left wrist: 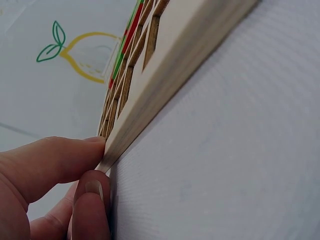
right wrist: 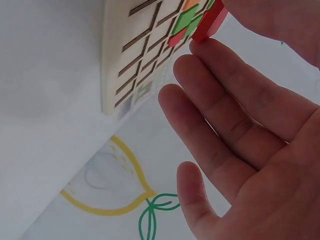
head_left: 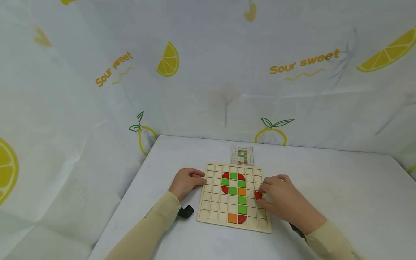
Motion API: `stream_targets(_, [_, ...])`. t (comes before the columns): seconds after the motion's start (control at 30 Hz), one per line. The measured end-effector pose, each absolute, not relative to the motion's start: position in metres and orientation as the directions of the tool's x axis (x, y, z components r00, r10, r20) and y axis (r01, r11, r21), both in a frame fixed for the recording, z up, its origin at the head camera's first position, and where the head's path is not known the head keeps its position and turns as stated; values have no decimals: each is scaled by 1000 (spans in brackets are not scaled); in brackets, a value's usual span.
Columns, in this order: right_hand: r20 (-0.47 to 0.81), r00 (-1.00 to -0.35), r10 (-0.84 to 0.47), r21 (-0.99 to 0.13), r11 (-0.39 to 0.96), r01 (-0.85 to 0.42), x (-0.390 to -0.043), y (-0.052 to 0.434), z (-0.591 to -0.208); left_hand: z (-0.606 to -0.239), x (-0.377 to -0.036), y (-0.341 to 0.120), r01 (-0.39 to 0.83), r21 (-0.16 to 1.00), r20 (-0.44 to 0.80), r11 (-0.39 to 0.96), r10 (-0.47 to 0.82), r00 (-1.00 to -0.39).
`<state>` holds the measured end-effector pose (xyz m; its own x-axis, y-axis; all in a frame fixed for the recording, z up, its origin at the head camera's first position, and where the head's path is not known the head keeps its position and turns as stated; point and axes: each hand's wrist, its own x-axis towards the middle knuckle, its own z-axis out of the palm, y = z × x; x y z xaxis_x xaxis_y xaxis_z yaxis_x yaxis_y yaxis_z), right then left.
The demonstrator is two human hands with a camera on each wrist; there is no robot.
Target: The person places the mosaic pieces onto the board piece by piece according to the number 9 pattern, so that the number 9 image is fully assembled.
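- Your left hand [head_left: 186,182]: fingers pinch the left edge of the board [head_left: 212,209], thumb and forefinger against the wood in the left wrist view.
- Your right hand [head_left: 282,198]: thumb and forefinger hold a red piece [head_left: 258,195]; the other fingers [right wrist: 215,145] spread loose and straight.
- Red piece: at your right fingertips, over the board's right columns, beside the green and orange tiles.
- Board: flat on the table [head_left: 325,202], between your two hands.
- Tiles [head_left: 242,199]: red, green and orange, seated in the grid left of your right fingers.
- Card [head_left: 242,155]: beyond the board's far edge.
- Black object [head_left: 186,212]: just beside your left wrist.
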<state>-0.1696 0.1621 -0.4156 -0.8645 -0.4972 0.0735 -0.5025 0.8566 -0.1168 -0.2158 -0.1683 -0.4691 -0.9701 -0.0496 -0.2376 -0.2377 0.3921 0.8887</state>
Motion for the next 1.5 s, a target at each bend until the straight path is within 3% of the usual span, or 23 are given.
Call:
stream_targets(0.37, [105, -799, -592, -87, 795, -600, -164, 117, -415, -470, -217, -163, -235, 881, -238, 411, -46, -970])
stream_targets(0.57, [137, -753, -643, -141, 740, -658, -156, 97, -420, -469, -216, -162, -236, 874, -237, 425, -51, -970])
stream_targets(0.77, [215, -667, -713, -52, 674, -737, -151, 85, -427, -470, -217, -163, -241, 876, -242, 419, -51, -969])
stream_targets(1.03, [152, -690, -708, -120, 679, -724, -145, 77, -432, -472, -219, -165, -238, 876, -239, 419, -52, -970])
stream_targets(1.5, [138, -683, -717, -101, 676, -730, -143, 73, -437, -471, -219, -168, -244, 871, -242, 427, -61, -968])
